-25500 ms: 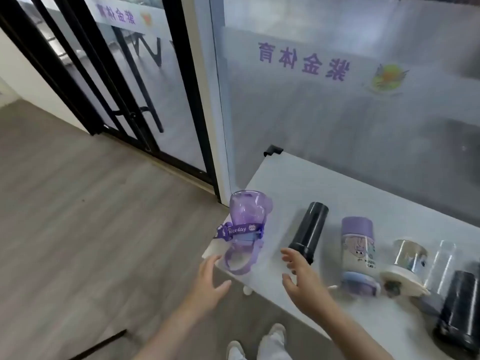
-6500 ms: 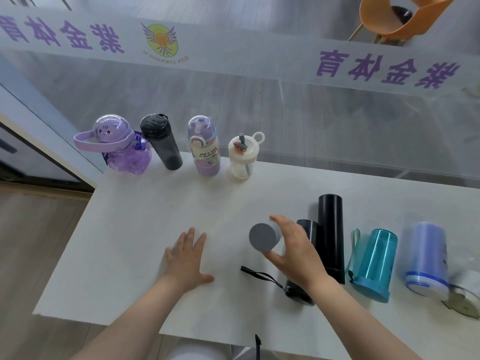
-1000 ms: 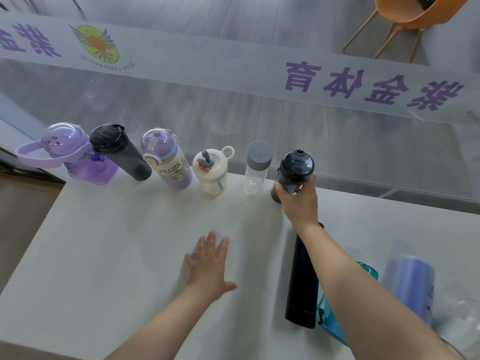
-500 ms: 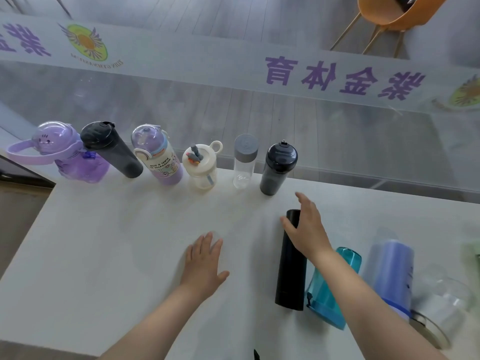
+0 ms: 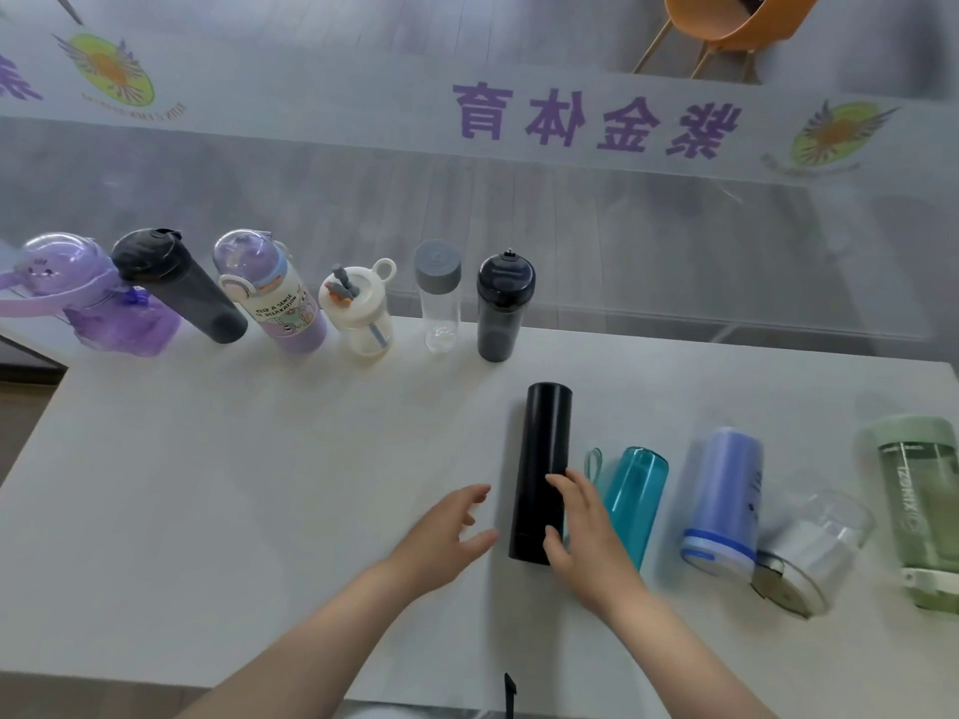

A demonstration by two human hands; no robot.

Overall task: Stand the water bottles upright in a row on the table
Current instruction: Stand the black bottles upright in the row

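Note:
Several bottles stand upright in a row along the far edge of the white table (image 5: 207, 485): a purple one (image 5: 98, 303), a dark grey one (image 5: 181, 288), a lilac one (image 5: 275, 298), a cream one (image 5: 358, 313), a clear one with a grey cap (image 5: 438, 293) and a black-lidded one (image 5: 501, 308). A tall black flask (image 5: 542, 448) lies on its side. My right hand (image 5: 586, 531) curls over its near end. My left hand (image 5: 446, 537) hovers open just left of the flask, not touching it.
To the right, lying down, are a teal bottle (image 5: 635, 495), a blue bottle (image 5: 724, 495), a clear jar with a white lid (image 5: 809, 552) and a green bottle (image 5: 921, 505). A glass wall with purple lettering backs the table. An orange chair (image 5: 726, 23) stands beyond it.
My right hand slid from the flask's far end down to its near end. My left hand lifted off the table and moved right towards the flask. The view shifted left.

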